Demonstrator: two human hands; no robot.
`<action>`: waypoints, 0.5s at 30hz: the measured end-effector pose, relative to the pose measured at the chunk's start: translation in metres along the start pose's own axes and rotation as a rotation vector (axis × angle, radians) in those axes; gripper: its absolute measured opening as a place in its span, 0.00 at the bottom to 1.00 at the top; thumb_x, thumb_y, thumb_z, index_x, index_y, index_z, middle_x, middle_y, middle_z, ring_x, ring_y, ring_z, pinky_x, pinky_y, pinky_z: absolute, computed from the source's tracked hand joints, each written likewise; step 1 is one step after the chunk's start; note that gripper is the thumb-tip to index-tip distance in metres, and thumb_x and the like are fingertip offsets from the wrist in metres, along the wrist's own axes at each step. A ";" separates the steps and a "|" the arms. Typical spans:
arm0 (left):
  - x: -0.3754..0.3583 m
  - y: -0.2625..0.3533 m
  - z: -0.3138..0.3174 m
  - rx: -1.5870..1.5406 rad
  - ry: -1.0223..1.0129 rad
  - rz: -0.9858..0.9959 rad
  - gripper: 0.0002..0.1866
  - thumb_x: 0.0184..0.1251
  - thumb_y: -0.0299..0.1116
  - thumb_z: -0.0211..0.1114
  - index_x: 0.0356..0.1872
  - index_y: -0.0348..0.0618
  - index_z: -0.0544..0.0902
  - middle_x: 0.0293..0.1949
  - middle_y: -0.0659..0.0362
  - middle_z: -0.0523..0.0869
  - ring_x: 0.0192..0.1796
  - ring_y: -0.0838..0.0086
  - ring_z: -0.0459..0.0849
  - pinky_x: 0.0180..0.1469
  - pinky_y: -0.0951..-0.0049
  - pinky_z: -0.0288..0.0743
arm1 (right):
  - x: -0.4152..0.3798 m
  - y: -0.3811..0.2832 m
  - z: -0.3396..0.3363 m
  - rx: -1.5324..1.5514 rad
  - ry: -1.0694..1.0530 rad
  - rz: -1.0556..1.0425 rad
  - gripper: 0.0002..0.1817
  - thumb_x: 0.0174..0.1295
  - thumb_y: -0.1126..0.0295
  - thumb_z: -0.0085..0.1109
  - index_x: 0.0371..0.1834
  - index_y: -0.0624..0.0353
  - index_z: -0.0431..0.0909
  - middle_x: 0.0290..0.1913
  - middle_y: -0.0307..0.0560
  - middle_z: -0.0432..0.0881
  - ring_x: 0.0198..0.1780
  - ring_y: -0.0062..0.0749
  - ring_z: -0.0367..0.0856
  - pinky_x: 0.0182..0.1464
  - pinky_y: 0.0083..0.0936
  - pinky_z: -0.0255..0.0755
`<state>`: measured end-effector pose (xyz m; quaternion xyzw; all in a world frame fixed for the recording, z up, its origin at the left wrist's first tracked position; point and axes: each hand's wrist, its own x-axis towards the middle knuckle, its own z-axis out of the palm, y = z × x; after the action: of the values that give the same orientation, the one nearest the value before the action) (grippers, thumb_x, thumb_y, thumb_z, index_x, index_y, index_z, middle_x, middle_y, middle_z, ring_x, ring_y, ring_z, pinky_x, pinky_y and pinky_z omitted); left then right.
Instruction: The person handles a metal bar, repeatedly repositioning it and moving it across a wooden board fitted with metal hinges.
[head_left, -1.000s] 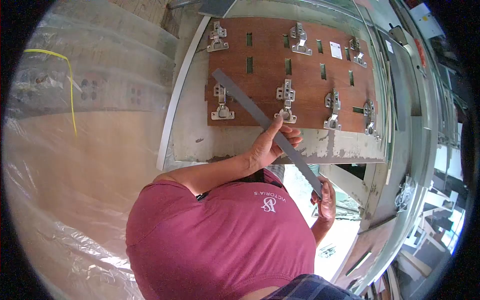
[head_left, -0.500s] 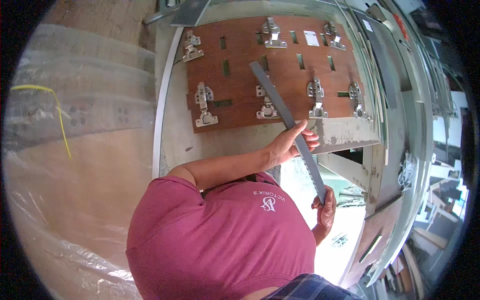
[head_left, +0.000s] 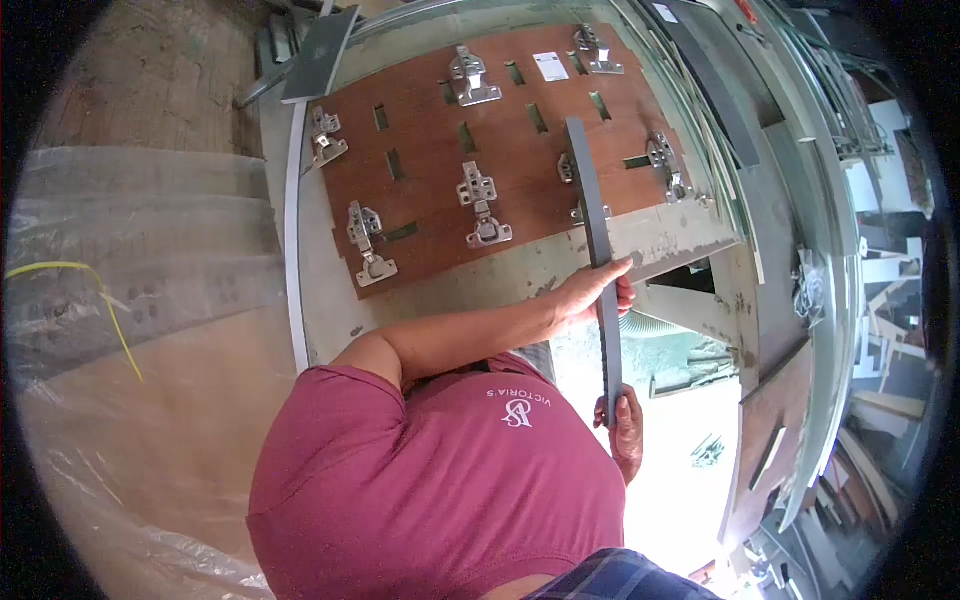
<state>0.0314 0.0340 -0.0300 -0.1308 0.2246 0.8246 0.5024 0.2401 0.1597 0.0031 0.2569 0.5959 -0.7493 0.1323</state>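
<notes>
A long, straight grey strip point(head_left: 594, 210) is held out in front of me, its far end over a reddish-brown wooden board point(head_left: 420, 130). My left hand point(head_left: 597, 290) is closed around the strip below its middle, thumb on top. At the strip's near end, my right hand point(head_left: 624, 430) grips it with fingers and thumb. Several metal cabinet hinges lie on the board, among them a hinge point(head_left: 482, 205) in the middle and a hinge point(head_left: 371, 243) at the left. The strip partly hides one hinge near the right. Narrow slots are cut through the board.
The board lies on a worn workbench point(head_left: 450, 275). A white edge strip point(head_left: 291, 240) runs along its left side. Clear plastic sheeting point(head_left: 150, 330) covers things at the left. Long thin strips point(head_left: 690, 110) lie at the right, and a dark grey panel point(head_left: 322, 55) sits at the back.
The strip has swung from a slant to nearly upright in view, its far end moving right across the board. Both hands keep hold of it. My view has shifted and tilted slightly.
</notes>
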 end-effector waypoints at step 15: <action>0.042 0.018 0.049 0.256 0.036 -0.074 0.20 0.56 0.49 0.64 0.32 0.41 0.73 0.19 0.65 0.71 0.22 0.77 0.71 0.28 0.73 0.70 | 0.031 -0.015 0.052 0.294 -0.045 -0.019 0.22 0.65 0.52 0.44 0.48 0.61 0.63 0.22 0.39 0.69 0.20 0.22 0.69 0.24 0.19 0.67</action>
<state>-0.0040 0.0841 -0.0017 -0.0885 0.3321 0.7675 0.5411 0.1949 0.1169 0.0067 0.2507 0.4789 -0.8354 0.0994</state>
